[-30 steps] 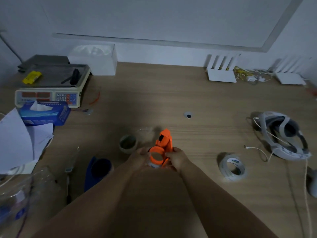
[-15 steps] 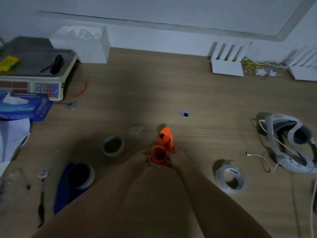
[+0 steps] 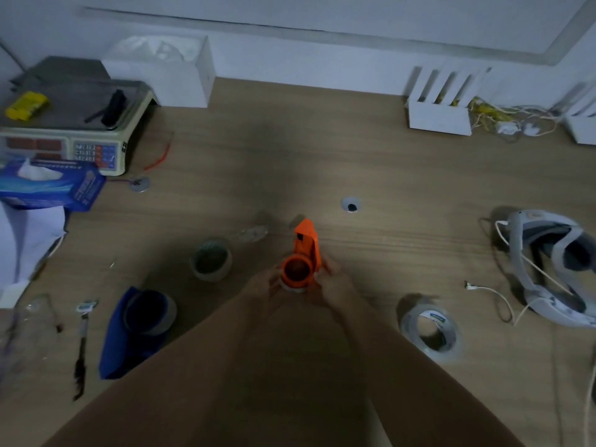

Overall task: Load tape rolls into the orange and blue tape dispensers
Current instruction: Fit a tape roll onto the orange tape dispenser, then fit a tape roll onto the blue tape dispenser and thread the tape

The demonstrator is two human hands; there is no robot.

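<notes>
The orange tape dispenser stands at the table's middle, its round hub facing me, with a clear tape roll partly visible under the hub. My left hand grips its left side and my right hand its right side. The blue tape dispenser lies at the lower left with a tape roll on its hub. A small empty-looking roll sits left of the orange dispenser. A wide clear tape roll lies on the right.
A scale and blue tissue box are at the far left, with white paper below. A white headset with cable lies at the right. White boxes line the wall. A knife lies at the lower left.
Both hands stay on the orange dispenser, which has turned so its hub faces me more squarely. The view has shifted slightly; other things on the table have not moved.
</notes>
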